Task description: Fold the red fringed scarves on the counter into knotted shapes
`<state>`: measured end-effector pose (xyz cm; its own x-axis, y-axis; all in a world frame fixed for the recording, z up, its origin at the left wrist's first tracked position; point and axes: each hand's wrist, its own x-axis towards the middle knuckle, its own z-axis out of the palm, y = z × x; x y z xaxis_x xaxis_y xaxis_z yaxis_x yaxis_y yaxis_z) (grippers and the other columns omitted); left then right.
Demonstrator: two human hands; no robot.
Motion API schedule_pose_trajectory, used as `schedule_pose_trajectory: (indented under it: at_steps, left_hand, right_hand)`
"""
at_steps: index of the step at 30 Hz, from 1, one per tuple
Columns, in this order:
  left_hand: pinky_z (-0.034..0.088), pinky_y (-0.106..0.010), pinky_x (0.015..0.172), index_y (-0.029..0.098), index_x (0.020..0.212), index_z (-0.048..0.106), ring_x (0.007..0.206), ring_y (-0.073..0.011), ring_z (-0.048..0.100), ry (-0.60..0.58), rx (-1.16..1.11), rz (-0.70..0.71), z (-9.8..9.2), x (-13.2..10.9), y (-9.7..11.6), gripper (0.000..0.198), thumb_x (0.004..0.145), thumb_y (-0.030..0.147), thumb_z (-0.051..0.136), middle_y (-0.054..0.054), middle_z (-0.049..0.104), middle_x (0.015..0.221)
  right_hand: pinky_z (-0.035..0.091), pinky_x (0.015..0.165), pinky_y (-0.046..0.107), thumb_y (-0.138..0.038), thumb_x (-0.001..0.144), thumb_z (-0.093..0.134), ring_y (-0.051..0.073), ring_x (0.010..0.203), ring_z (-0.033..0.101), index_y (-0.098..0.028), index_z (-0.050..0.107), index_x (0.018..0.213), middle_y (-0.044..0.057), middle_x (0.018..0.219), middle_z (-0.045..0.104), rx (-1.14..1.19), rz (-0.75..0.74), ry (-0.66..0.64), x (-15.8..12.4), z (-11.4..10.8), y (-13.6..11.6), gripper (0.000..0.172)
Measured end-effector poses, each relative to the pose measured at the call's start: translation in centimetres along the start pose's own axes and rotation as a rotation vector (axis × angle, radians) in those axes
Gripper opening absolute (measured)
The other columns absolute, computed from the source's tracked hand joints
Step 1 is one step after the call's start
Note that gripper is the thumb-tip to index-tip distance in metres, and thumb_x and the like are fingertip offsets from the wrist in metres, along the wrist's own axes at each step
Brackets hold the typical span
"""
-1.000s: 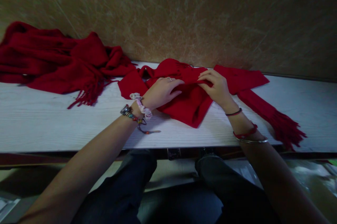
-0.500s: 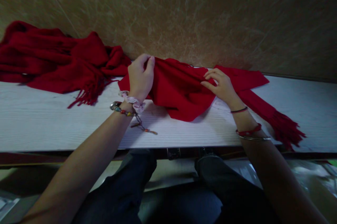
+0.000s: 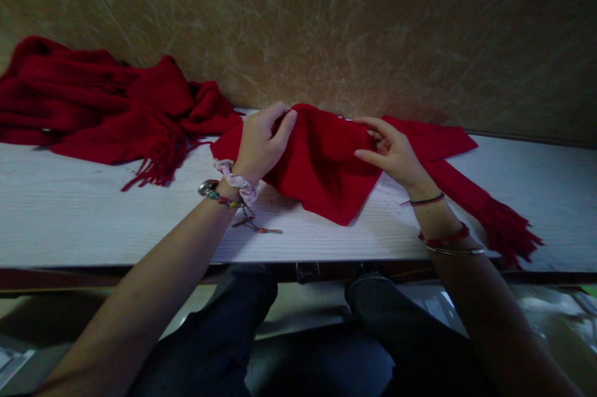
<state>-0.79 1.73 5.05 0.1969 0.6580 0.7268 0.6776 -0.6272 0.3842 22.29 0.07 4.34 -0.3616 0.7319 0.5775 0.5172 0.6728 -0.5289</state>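
Note:
A red scarf lies across the white wood-grain ledge, its middle bunched between my two hands. My left hand is closed on the scarf's left part, thumb towards the far edge, the fingertips hidden behind the cloth. At the right side of the bunched part is my right hand, thumb and fingers apart around the cloth's edge without a visible grip. Out to the right runs the scarf's fringed end, along with another flat strip of red cloth.
A second heap of red fringed cloth lies at the left of the white ledge. A brown marbled wall rises behind. My legs are below the ledge's near edge.
My left hand has moved right along the scarf. My right hand's thumb and fingers have spread apart. The scarf's lower corner hangs slightly nearer to me.

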Motion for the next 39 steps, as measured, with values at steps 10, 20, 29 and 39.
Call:
schedule_pose_trajectory:
  at_steps: [10,20,29,39]
  left_hand:
    - [0.040,-0.027,0.063,0.021,0.077,0.053,0.069,-0.0143,0.053,0.103,0.009,-0.048,-0.2,0.3,-0.5,0.033,0.091,0.038,0.030,-0.001,0.056,0.070]
    - [0.040,-0.027,0.064,0.021,0.081,0.054,0.072,-0.0153,0.054,0.056,-0.006,-0.024,0.0,0.2,-0.5,0.036,0.092,0.041,0.026,-0.001,0.056,0.071]
    - [0.039,-0.027,0.060,0.022,0.077,0.053,0.071,-0.0146,0.054,0.131,-0.008,-0.062,-0.4,0.3,-0.4,0.035,0.091,0.042,0.028,0.000,0.054,0.066]
    - [0.030,-0.025,0.054,0.018,0.065,0.042,0.061,-0.0068,0.040,0.349,-0.101,-0.165,-0.4,1.1,-2.2,0.057,0.083,0.069,0.027,0.004,0.039,0.061]
  right_hand:
    - [0.046,0.056,0.027,-0.037,0.077,0.056,0.011,0.061,0.055,-0.022,0.052,0.119,0.000,0.077,0.062,-0.041,0.056,-0.134,-0.2,-2.9,-1.1,0.044]
    - [0.042,0.087,0.040,-0.035,0.076,0.058,0.022,0.100,0.052,-0.022,0.058,0.111,0.009,0.106,0.056,-0.271,-0.120,-0.270,0.0,-0.8,-1.7,0.038]
    - [0.037,0.092,0.042,-0.019,0.075,0.055,0.022,0.105,0.051,-0.019,0.063,0.071,0.008,0.104,0.059,-0.295,-0.207,-0.576,0.1,1.2,-1.0,0.009]
    - [0.042,0.074,0.031,-0.035,0.085,0.042,0.016,0.076,0.056,-0.022,0.058,0.063,0.000,0.069,0.061,-0.285,-0.180,-0.580,-0.3,-2.2,-1.8,0.029]
